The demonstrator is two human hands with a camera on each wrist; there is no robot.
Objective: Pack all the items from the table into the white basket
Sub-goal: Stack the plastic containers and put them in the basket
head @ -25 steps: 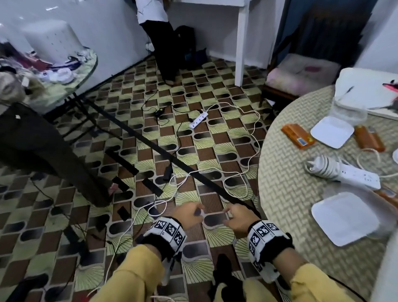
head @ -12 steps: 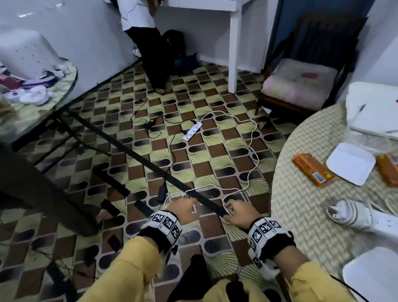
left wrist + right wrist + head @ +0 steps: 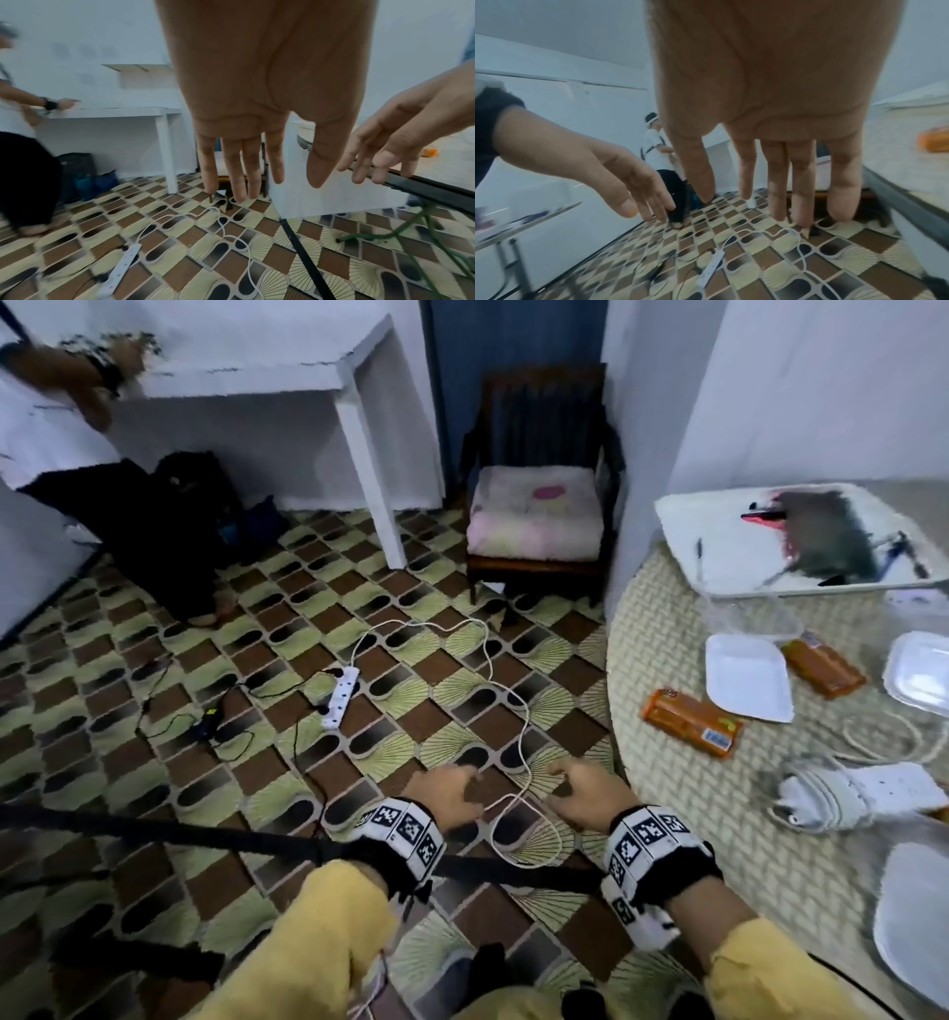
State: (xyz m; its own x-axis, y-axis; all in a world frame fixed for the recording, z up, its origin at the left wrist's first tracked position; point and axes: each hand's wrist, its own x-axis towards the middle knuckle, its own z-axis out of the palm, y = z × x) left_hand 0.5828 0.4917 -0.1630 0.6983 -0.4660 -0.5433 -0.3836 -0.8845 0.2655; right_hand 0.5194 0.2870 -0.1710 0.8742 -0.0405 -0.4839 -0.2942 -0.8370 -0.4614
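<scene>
A round table with a woven cover (image 3: 683,814) fills the right of the head view. On it lie two orange packets (image 3: 690,722) (image 3: 824,667), white square lids (image 3: 747,677), a white power strip with its coiled cord (image 3: 862,793) and a white plate (image 3: 919,932). A shallow white basket (image 3: 719,526) at the table's far side holds a dark item. My left hand (image 3: 452,793) (image 3: 277,162) and right hand (image 3: 580,793) (image 3: 726,190) hang over the floor left of the table, fingers straight, holding nothing. The right hand is close to the table's dark rim (image 3: 424,186).
A white extension strip (image 3: 339,695) and loose cables lie on the patterned floor. A black bar (image 3: 205,834) crosses the floor below my wrists. A cushioned wooden chair (image 3: 534,516), a white desk (image 3: 246,377), a dark bag (image 3: 169,526) and another person (image 3: 61,403) stand beyond.
The view has swung to the right, bringing the round table and the white basket into sight. Both hands stay low over the floor, empty, a little nearer the table.
</scene>
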